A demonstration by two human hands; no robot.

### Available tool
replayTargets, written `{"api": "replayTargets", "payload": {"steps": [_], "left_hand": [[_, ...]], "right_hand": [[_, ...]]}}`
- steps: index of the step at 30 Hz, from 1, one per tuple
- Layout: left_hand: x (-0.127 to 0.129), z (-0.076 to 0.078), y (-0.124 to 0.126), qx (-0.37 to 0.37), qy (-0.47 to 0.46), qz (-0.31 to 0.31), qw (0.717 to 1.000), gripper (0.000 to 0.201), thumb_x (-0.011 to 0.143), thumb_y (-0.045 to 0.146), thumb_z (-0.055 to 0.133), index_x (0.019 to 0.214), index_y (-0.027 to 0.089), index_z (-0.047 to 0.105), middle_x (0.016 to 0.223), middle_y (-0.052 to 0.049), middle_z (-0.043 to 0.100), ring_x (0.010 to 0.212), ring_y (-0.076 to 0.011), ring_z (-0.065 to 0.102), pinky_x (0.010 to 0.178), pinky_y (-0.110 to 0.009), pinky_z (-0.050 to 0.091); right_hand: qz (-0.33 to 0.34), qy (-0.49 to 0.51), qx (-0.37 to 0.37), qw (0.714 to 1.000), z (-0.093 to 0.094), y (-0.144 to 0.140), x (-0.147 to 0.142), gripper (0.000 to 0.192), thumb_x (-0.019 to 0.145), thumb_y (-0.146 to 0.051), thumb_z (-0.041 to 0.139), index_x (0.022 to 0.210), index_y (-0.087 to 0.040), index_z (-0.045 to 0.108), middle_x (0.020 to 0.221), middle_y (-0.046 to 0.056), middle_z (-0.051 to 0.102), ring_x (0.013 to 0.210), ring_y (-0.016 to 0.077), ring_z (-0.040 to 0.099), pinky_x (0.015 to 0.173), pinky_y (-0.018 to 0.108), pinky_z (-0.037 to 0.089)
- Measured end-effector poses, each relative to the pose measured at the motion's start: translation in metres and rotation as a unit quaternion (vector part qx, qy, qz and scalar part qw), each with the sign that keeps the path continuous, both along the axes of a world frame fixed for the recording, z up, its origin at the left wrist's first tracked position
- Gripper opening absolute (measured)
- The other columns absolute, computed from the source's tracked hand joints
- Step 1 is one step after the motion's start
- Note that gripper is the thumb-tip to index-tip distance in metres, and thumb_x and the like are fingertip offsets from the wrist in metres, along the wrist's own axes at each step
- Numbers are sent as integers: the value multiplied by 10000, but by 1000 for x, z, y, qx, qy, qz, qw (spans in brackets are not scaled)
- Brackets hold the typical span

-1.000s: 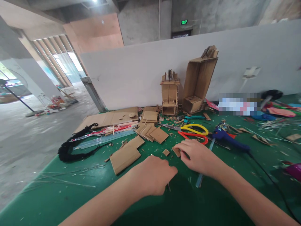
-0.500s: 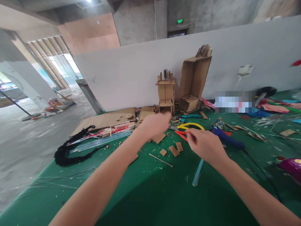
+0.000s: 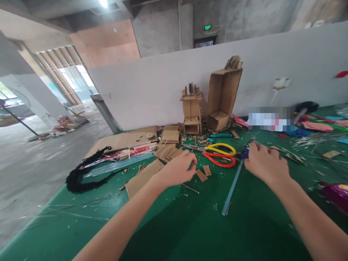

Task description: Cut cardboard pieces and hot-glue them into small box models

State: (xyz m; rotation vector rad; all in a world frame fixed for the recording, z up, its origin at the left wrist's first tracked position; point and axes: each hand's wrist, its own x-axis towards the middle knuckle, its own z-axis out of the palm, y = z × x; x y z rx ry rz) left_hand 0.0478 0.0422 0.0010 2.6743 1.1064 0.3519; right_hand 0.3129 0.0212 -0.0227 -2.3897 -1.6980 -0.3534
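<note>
2 bare hands work over a green table (image 3: 174, 232) strewn with cardboard scraps. The left hand (image 3: 176, 169) has its fingers curled close together, thumb to fingertip, above a stack of cardboard squares (image 3: 167, 152); whether a small piece sits in the pinch cannot be told. The right hand (image 3: 266, 165) lies knuckles-up over the blue glue gun (image 3: 244, 154), fingers bent around it, only the gun's front end showing past them. Just in front of the left hand lie 2 small cardboard tabs (image 3: 203, 173) and a thin stick (image 3: 190, 188); between the hands sit the yellow scissors (image 3: 217, 148) and red scissors (image 3: 219, 160), touching each other, with a pale blue strip (image 3: 231, 188) running toward the near edge. By the look of it the work is partly done: a small cardboard tower (image 3: 191, 110) and a taller open cardboard box (image 3: 224, 96) stand finished or nearly so against the white wall (image 3: 152, 87), while cut squares and a larger cardboard sheet (image 3: 143, 175) remain loose and unglued. Open room lies on the near side, where the green surface is bare but for shavings. The table's left edge falls away to a concrete floor just beyond a black braided cord (image 3: 81, 174); to the right, coloured scraps crowd the surface.
</note>
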Motion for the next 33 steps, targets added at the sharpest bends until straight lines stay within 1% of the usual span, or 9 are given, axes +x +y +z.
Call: {"api": "replayTargets", "payload": {"steps": [4, 9, 13, 19, 21, 24, 27, 30, 33], "left_hand": [[-5, -11, -22, -15, -17, 37, 999, 257, 874, 274, 367, 1050, 163, 518, 1022, -75, 488, 861, -182, 539, 810, -344, 455], [1, -22, -38, -9, -69, 39, 997, 318, 849, 141, 351, 1117, 164, 523, 1016, -91, 435, 1028, -202, 470, 945, -360, 402], [-4, -31, -40, -43, -195, 93, 975, 292, 864, 103, 303, 970, 205, 556, 999, -69, 432, 891, -152, 504, 813, -298, 467], [-14, -52, -36, -94, -388, 125, 908, 371, 878, 210, 444, 1237, 222, 350, 1085, -64, 552, 877, -134, 591, 810, -301, 477], [-15, -52, -37, -112, -386, 132, 906, 333, 860, 240, 497, 1180, 218, 409, 1034, -50, 597, 860, -139, 602, 806, -305, 480], [-17, -48, -39, -60, -353, 128, 925, 206, 834, 274, 547, 1032, 217, 541, 998, -51, 588, 879, -152, 578, 787, -296, 476], [-19, -46, -39, -2, -355, 133, 925, 184, 813, 298, 577, 978, 219, 590, 968, -50, 532, 782, -130, 543, 693, -262, 467], [-19, -49, -36, -35, -389, 146, 909, 205, 811, 304, 572, 992, 208, 582, 772, -3, 515, 648, -105, 494, 603, -232, 441], [-17, -51, -35, -92, -433, 157, 883, 223, 784, 296, 589, 983, 197, 569, 735, 14, 532, 628, -98, 504, 585, -222, 444]], "right_hand": [[-63, 93, -61, 992, 0, 4, 11, 352, 804, -259, 404, 1085, -87, 528, 1042, 298, 584, 939, 447, 589, 598, 467, 438], [-49, 99, -65, 992, 6, 0, 10, 333, 830, -236, 342, 1058, -64, 512, 1041, 312, 545, 921, 433, 600, 587, 434, 408], [-50, 77, -12, 996, 13, -5, 12, 432, 863, -383, 319, 1102, -61, 478, 1021, 278, 541, 870, 391, 611, 581, 405, 386], [-33, 61, 105, 992, 18, -6, 11, 446, 845, -456, 387, 1096, -103, 492, 974, 200, 573, 868, 334, 605, 602, 360, 387], [-16, 60, 115, 991, 17, -6, 9, 417, 845, -443, 404, 1089, -119, 506, 966, 193, 581, 857, 328, 603, 607, 358, 386], [4, 76, 118, 990, 13, -6, 7, 379, 846, -415, 417, 1056, -124, 536, 990, 208, 582, 850, 330, 596, 622, 363, 388], [-16, 167, 208, 964, 6, -1, 8, 407, 858, -428, 399, 1044, -99, 549, 987, 222, 595, 906, 326, 583, 696, 359, 404], [-45, 268, 247, 930, -3, 5, 9, 421, 877, -424, 337, 971, -100, 588, 808, 161, 632, 821, 275, 608, 709, 322, 422], [-45, 279, 227, 932, -6, 9, 8, 399, 859, -420, 356, 874, -115, 612, 726, 140, 625, 782, 267, 607, 698, 314, 425]]}}
